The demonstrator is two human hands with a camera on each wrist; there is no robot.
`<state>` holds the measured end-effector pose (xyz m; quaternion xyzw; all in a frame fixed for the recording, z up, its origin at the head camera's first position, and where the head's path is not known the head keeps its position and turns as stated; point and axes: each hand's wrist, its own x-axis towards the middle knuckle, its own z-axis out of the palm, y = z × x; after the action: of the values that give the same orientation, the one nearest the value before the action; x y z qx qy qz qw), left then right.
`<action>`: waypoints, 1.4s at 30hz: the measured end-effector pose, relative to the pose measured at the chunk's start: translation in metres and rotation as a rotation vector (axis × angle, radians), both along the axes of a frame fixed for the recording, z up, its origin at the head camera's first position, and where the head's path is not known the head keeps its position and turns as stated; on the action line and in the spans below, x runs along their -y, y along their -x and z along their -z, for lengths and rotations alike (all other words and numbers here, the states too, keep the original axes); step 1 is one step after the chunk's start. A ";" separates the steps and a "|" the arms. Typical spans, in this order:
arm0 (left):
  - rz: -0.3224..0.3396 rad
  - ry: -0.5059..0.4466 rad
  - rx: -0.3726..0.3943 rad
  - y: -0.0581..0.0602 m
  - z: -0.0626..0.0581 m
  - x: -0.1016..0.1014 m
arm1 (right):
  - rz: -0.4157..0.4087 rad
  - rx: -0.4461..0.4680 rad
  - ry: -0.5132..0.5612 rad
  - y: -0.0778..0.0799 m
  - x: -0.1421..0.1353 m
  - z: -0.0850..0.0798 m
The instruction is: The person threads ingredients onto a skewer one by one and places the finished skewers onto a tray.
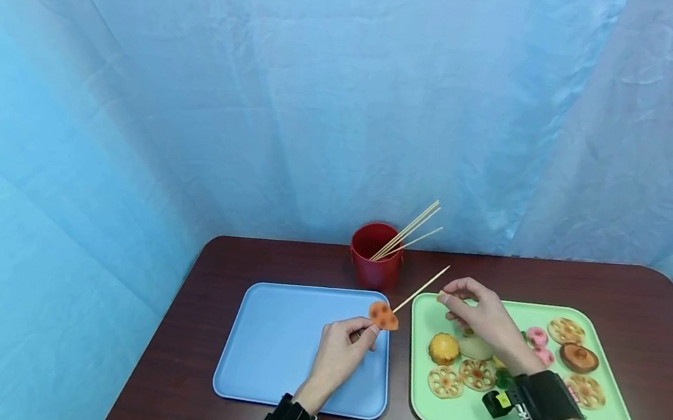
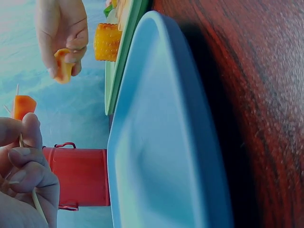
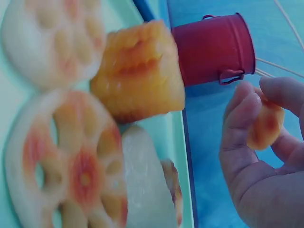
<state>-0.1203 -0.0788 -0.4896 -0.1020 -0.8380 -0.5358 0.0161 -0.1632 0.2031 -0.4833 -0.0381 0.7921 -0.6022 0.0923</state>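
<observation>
My left hand (image 1: 338, 352) pinches a bamboo skewer (image 1: 422, 289) over the right part of the blue tray. An orange, brown-spotted toy food piece (image 1: 384, 316) is threaded on it, just above the fingertips. The bare tip points up and right, toward my right hand (image 1: 484, 319). That hand is over the back left of the green tray (image 1: 421, 409) and pinches a small yellow-orange toy food piece (image 3: 267, 126) between thumb and fingers. A toy corn piece (image 3: 142, 71) and toy lotus root slices (image 3: 78, 161) lie below it on the tray.
The blue tray (image 1: 274, 344) lies left of the green one. Behind them, a red bucket (image 1: 374, 272) holds several bamboo skewers (image 1: 413, 227). A toy mushroom (image 1: 579, 357), pink pieces (image 1: 537, 336) and more lotus slices (image 1: 566, 331) lie on the green tray's right side. Blue cloth hangs behind the table.
</observation>
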 end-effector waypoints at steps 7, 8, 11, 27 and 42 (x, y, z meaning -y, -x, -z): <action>-0.003 0.005 0.002 -0.001 0.001 0.001 | 0.083 0.093 0.220 0.000 -0.003 -0.002; -0.003 0.005 0.002 -0.001 0.002 0.001 | 0.094 0.105 0.281 0.000 -0.003 -0.003; -0.002 0.004 0.001 -0.001 0.003 0.001 | 0.108 0.114 0.444 0.001 -0.004 -0.004; 0.034 0.030 -0.002 -0.003 0.004 0.000 | 0.160 0.177 0.828 0.003 -0.005 -0.014; 0.053 0.055 0.009 -0.006 0.007 0.000 | 0.127 0.122 0.854 0.002 0.000 -0.016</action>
<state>-0.1146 -0.0785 -0.4964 -0.1223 -0.8495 -0.5133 -0.0047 -0.1650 0.2031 -0.4676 0.0116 0.4659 -0.8814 0.0775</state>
